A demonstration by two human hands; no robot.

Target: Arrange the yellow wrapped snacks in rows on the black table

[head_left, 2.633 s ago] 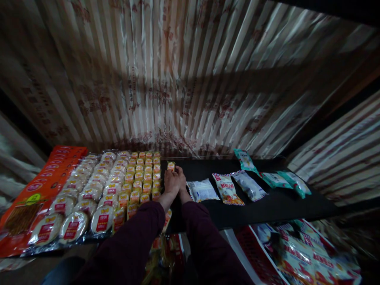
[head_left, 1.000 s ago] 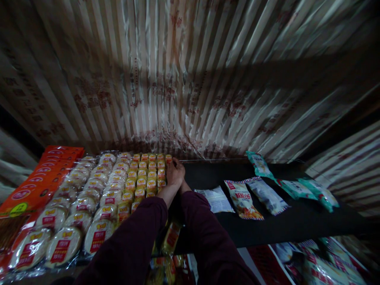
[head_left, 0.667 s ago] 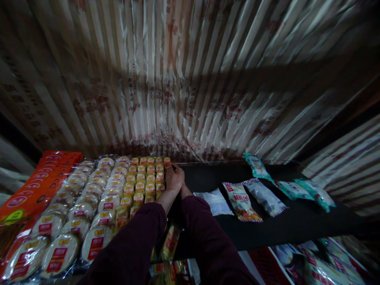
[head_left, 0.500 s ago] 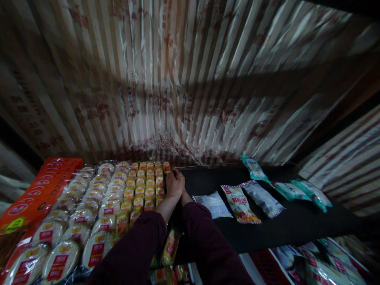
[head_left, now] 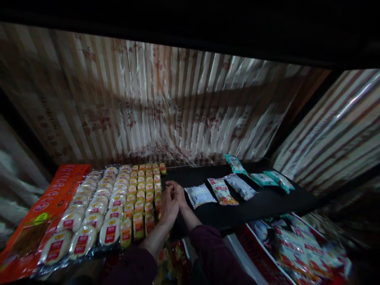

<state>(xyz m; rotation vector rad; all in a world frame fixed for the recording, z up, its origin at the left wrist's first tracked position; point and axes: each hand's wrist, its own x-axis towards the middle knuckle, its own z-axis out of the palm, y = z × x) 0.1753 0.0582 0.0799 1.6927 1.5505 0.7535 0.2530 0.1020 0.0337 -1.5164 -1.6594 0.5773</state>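
My left hand (head_left: 169,205) and my right hand (head_left: 179,194) are pressed together over the dark shelf, fingers curled inward. Whatever lies between them, if anything, is hidden. Just left of them stand tight rows of small yellow-wrapped snack packs (head_left: 140,194) with red labels. At the far end of the rightmost row, one yellow pack (head_left: 163,168) stands beside the others, apart from my fingers. Below my wrists, more yellow packs (head_left: 162,255) lie in a box, partly covered by my arms.
Round wrapped crackers (head_left: 96,208) fill rows further left, beside orange packets (head_left: 44,206). Right of my hands, white snack bags (head_left: 223,192) and teal bags (head_left: 263,179) lie on the black shelf (head_left: 231,215). An opened carton of bags (head_left: 297,245) sits below the shelf front.
My hands have drawn back from the far end of the yellow row towards me, leaving the pack there uncovered. The view has tilted up and shifted right.
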